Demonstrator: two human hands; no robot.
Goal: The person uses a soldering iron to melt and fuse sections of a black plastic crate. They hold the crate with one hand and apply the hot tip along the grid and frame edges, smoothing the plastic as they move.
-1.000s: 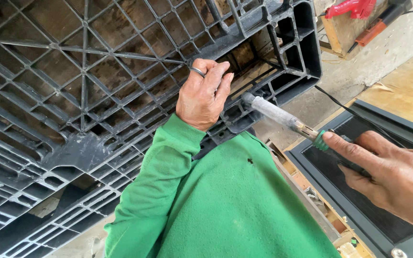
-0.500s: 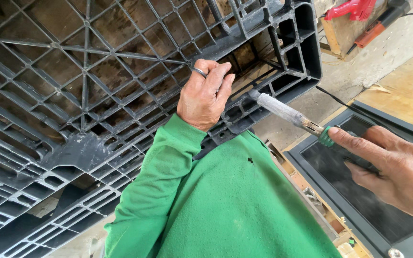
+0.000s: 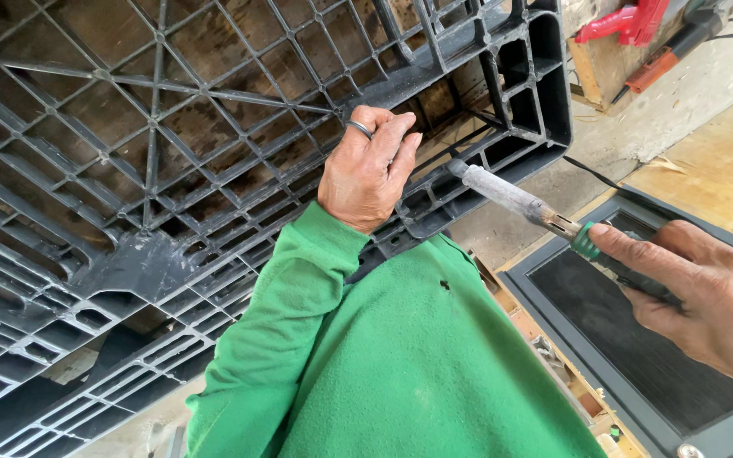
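Observation:
A large black plastic pallet point(image 3: 129, 170) with a ribbed grid fills the left and middle. My left hand point(image 3: 368, 170), with a ring on one finger, grips a rib of the pallet near its right end. My right hand point(image 3: 697, 297) holds a soldering iron point(image 3: 523, 202) by its dark handle with a green collar. The iron's grey metal barrel points up and left, and its tip sits close to the pallet's edge just right of my left hand. My green sleeve and shirt point(image 3: 400, 365) cover the lower middle.
A dark framed panel point(image 3: 629, 356) lies under my right hand on a wooden surface. A black cable point(image 3: 591, 174) runs across the concrete floor. Red and orange tools point(image 3: 629, 25) lie at the top right beside a wooden block.
My right hand has shifted slightly right and up, and the soldering iron's tip has moved nearer the pallet's edge. My left hand has stayed on the rib.

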